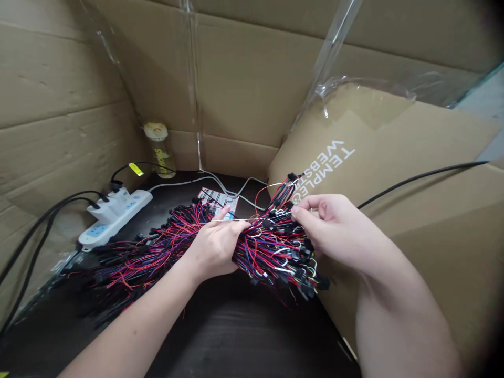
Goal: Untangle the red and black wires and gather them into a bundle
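Note:
A thick bundle of thin wires point(157, 247), red, black, blue and purple, lies across the dark table. My left hand point(218, 244) is wrapped over its middle, with the thumb raised along the far side. Right of that hand the wires fan out into many black connectors point(305, 281) and short white loops. My right hand point(331, 223) pinches with thumb and forefinger at the upper edge of this end, on what looks like a wire near a black connector. The exact spot is partly hidden by the fingers. A thin white strand runs taut above my left hand.
A white power strip point(114, 218) with plugs and black cables lies at the left. Behind it stands a clear bottle point(159, 149) with yellow lettering. A printed label sheet point(208, 197) and a grey cable lie behind the bundle. Cardboard walls point(244, 79) enclose the table.

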The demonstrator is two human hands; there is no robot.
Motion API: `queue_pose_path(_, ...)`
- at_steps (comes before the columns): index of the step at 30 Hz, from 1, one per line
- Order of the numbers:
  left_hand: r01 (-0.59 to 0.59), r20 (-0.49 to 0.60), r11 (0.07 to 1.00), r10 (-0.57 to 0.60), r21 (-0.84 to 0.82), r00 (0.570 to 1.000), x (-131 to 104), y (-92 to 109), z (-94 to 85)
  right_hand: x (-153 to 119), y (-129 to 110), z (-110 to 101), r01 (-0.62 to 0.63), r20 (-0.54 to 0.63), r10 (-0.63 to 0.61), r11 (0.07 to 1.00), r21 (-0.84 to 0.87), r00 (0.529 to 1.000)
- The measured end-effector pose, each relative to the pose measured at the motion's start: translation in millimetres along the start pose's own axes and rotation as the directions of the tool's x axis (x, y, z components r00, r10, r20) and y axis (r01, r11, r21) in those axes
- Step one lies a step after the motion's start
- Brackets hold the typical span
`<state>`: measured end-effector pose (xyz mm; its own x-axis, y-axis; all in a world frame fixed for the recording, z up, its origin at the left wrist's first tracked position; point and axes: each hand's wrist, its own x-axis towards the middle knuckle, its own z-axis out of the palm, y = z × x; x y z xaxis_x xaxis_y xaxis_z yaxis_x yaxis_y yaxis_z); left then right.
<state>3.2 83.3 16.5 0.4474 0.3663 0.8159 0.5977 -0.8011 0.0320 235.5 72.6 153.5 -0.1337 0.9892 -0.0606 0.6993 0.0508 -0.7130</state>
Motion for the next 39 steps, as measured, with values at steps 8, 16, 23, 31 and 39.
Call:
queue_pose_path(8,-0.001,0.047,1.0,0.002,-0.014,0.999,3,1,-1.4,-20,-8,-9,0.095,0.271,-0.161,0.966,0.242,0.949)
queue_pose_path(16,-0.023,0.066,0.999,0.025,-0.025,0.998,-1,0,-0.3,-12,1,-3,0.065,0.193,-0.093,0.987,0.145,0.977)
queue_pose_path(23,-0.049,0.049,0.998,0.047,0.043,0.998,-4,1,-2.3,-1,-7,9,0.084,0.049,-0.076,0.98,-0.18,0.996)
queue_pose_path(31,-0.056,0.025,0.995,0.054,0.085,0.998,-4,-1,-1.5,9,-9,4,0.136,0.223,-0.114,0.987,-0.087,0.968)
queue_pose_path(39,-0.076,0.029,0.996,0.075,0.038,0.997,-1,-5,-3.8,9,-18,-3,0.104,0.119,-0.14,0.957,0.27,0.983)
